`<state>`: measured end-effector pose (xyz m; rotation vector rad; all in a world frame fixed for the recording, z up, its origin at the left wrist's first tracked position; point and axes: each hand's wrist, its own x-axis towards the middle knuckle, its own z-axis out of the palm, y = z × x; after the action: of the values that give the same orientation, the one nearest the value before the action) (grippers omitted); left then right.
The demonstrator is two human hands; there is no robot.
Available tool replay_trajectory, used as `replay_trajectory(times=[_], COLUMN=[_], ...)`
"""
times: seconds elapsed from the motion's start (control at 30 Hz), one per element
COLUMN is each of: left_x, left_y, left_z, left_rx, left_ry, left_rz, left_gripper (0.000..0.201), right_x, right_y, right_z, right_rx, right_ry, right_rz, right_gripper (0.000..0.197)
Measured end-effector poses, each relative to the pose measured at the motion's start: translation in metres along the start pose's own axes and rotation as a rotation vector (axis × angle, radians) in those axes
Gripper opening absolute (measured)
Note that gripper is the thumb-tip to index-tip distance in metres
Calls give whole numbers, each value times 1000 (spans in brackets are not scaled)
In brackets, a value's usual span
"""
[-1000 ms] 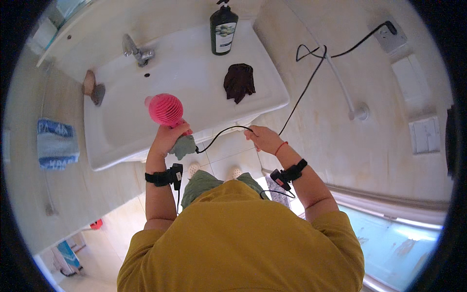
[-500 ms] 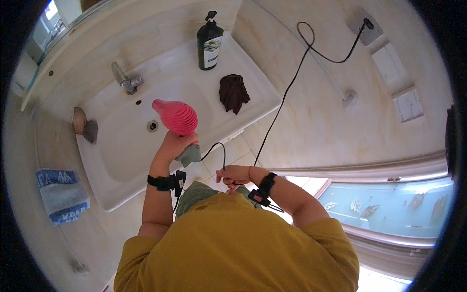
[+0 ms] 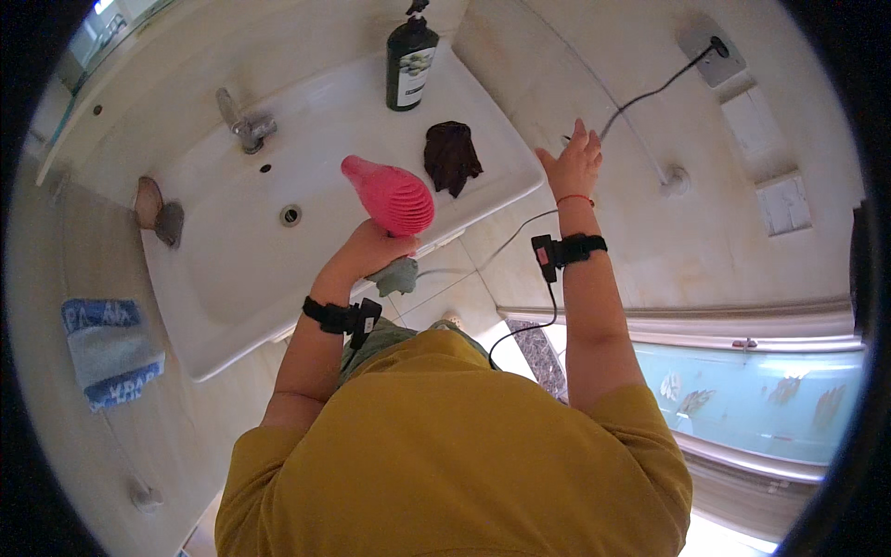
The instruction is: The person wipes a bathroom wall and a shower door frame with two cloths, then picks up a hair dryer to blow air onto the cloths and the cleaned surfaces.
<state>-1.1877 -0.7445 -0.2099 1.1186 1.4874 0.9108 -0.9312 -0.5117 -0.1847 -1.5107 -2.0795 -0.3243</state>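
Note:
A pink hair dryer [image 3: 394, 197] is in my left hand [image 3: 371, 249], which is closed around its handle over the sink's front edge. The nozzle points up and left, above the basin. Below my fist shows a grey-green piece [image 3: 397, 277]; whether it is cloth or part of the handle I cannot tell. My right hand [image 3: 574, 169] is raised beside the sink's right corner, fingers spread. The black power cord [image 3: 664, 85] runs from the wall socket to behind that hand; whether they touch is hidden. More cord trails from the wrist back toward the dryer.
The white sink [image 3: 213, 306] has a metal faucet [image 3: 246, 125]. A dark pump bottle [image 3: 411, 65] and a crumpled dark brown cloth [image 3: 452, 158] lie on its right side. Left are two brownish objects [image 3: 160, 213] and a blue-white towel [image 3: 113, 353]. The wall socket [image 3: 713, 54] is upper right.
My right hand has gone from in front of my waist up and right to the cord, its fingers now spread. The hair dryer in my left hand has shifted right.

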Motion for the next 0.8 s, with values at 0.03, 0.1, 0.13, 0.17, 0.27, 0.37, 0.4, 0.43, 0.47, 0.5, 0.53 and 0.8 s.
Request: replay_trajectory(times=[0.03,0.1,0.13,0.17,0.27,0.37,0.4,0.43,0.47,0.5,0.53,0.8], left_x=[0,-6,-9,-3,5,9,11,14,18,19,20,34], left_y=[-3,-1,0,-4,-4,3,4,6,9,17,27,19], left_z=[1,8,12,13,18,20,23,26,32,38,46,106], left_rx=[54,3,-21,-30,-105,-38,67,172,277,300,321,-123], left_ry=[-22,-56,-61,-54,-34,-52,-78,-101,-131,-155,-180,-517], left_rz=[-25,7,20,55,13,8,74,139,207,228,250,25], left_gripper=[24,24,24,23,22,27,30,32,34,38,42,66], right_x=[-9,-21,-24,-28,-66,-102,-115,-121,-126,-131,-129,-84], right_y=[6,13,9,5,-24,-62,-78,-91,-99,-102,-94,-51], right_z=[7,10,4,-3,-29,-35,-40,-42,-43,-34,-29,-55], right_rx=[-52,-134,-159,-190,-155,652,997,1322,1640,1675,1686,1896], right_ry=[-136,-490,-709,-927,-294,-652,-804,-1004,-1186,-1080,-1056,-524], right_rz=[66,165,189,211,-271,-331,-242,-18,234,320,433,827], right_gripper=[63,62,60,58,50,54,56,55,54,44,42,29])
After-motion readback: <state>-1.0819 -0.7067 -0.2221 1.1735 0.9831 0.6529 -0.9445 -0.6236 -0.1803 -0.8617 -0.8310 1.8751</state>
